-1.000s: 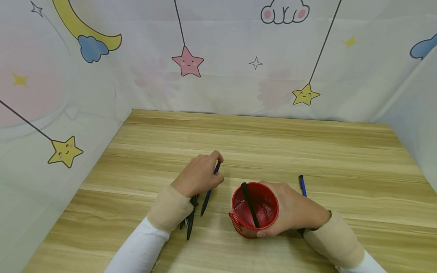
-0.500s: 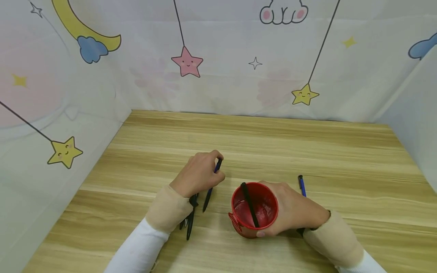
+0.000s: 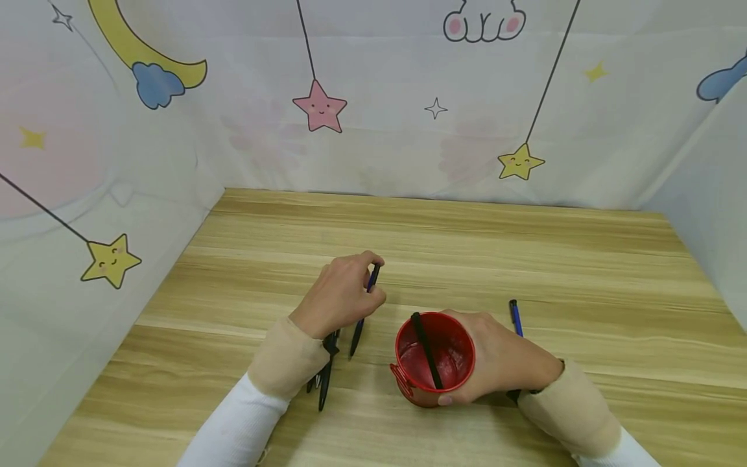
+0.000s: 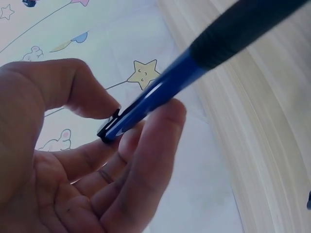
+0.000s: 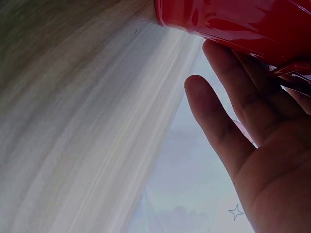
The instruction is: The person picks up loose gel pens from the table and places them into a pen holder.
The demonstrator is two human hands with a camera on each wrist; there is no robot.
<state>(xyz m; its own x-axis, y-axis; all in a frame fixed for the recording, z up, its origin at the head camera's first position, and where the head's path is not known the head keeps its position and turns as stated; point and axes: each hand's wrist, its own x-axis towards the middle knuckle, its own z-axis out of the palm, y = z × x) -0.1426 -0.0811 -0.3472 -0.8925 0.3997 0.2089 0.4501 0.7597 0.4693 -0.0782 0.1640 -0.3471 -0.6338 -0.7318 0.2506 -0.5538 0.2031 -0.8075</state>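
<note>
I have the left hand (image 3: 337, 296) near centre frame, its back up, curled fingers pinching the blue-and-black pen (image 4: 192, 60) by its clip end; its long axis slants from upper right to lower left, left of and apart from the red cup (image 3: 456, 350), whose right side my right hand (image 3: 502, 357) grips with fingers curved round it
</note>
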